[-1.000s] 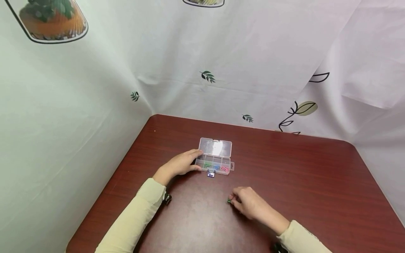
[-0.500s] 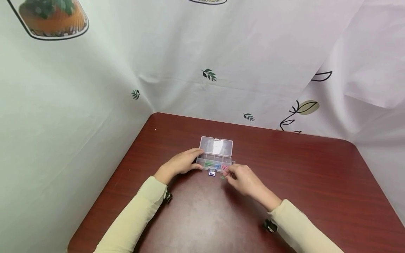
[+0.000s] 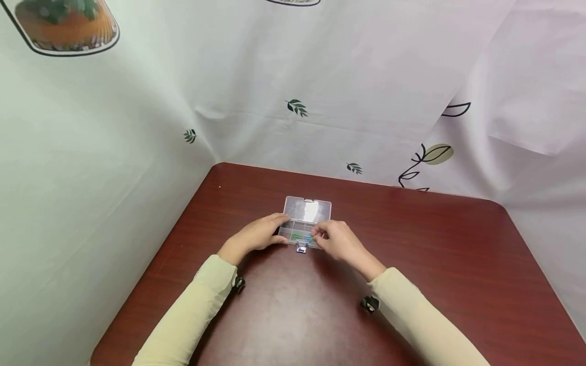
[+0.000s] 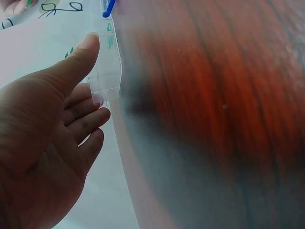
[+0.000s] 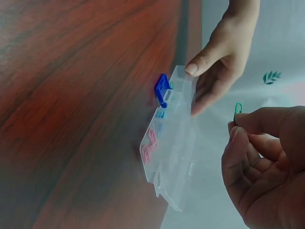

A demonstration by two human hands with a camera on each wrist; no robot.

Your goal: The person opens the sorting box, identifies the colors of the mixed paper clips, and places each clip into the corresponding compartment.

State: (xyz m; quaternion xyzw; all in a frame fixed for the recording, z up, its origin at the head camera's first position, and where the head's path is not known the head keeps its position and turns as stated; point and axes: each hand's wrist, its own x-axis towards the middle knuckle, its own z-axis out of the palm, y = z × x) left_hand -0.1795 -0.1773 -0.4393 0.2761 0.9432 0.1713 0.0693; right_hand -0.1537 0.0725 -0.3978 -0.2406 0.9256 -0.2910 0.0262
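A clear plastic compartment box (image 3: 299,209) stands on the table with its lid swung back. My left hand (image 3: 258,234) holds the box's left end, thumb at the front and fingers behind. Between thumb and forefinger, my right hand (image 3: 340,241) pinches a small green looped clip (image 5: 238,108), shaped like a safety pin, over the box. Green clips (image 3: 296,236) and blue clips (image 3: 309,239) lie in front compartments. Pink clips (image 5: 149,147) show at the right end in the right wrist view; in the head view my right hand hides them.
A blue latch (image 3: 301,249) hangs at the box's front edge. The dark red-brown table (image 3: 435,254) reaches around the box on all sides. White printed cloth (image 3: 366,101) hangs behind the table and along its left side.
My right hand has carried the green clip from the table in front of the box, forward and left, up to the compartments. My left hand has stayed on the box.
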